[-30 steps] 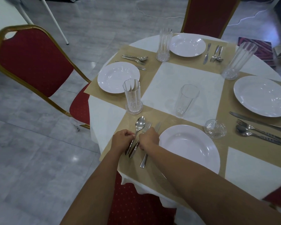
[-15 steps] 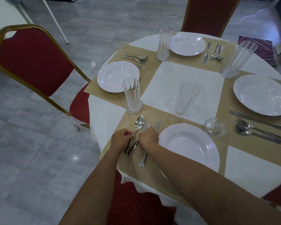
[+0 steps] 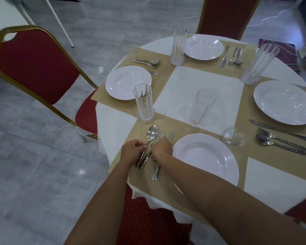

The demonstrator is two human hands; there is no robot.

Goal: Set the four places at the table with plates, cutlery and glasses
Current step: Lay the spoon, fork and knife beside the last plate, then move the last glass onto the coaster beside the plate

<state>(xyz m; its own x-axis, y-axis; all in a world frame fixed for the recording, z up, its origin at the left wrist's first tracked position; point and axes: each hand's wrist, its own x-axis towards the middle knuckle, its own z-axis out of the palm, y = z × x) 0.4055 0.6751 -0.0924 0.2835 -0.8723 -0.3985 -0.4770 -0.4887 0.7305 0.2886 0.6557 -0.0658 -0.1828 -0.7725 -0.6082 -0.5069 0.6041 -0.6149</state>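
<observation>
Left hand (image 3: 132, 152): at the near place, its fingers curled round the handle of the spoon (image 3: 152, 133).
Right hand (image 3: 162, 149): just beside the left hand, its fingers curled down onto the fork (image 3: 159, 136). The hand also covers the middle of the knife (image 3: 156, 172).
Near cutlery: the spoon, fork and knife lie side by side on the tan placemat (image 3: 177, 122), left of the near plate (image 3: 206, 160). The spoon and fork handles touch, and the knife lies closest to the plate.
Surface (image 3: 198, 82): round, under a white cloth, with a tan mat at each place.
Glasses: a ribbed glass (image 3: 144, 105) stands upright just beyond the spoon bowl. A plain glass (image 3: 202, 106) stands on the white centre square.
Small glass dish (image 3: 234, 138): between the near plate and the right-hand cutlery (image 3: 279, 138).
Other places: the left plate (image 3: 128, 82), far plate (image 3: 204, 49) and right plate (image 3: 286, 101) each have cutlery lying beside them. A tall glass (image 3: 178, 47) stands by the far plate and another (image 3: 258, 64) by the right plate.
Chairs: a red chair with a gold frame (image 3: 35, 64) stands at the left place.
</observation>
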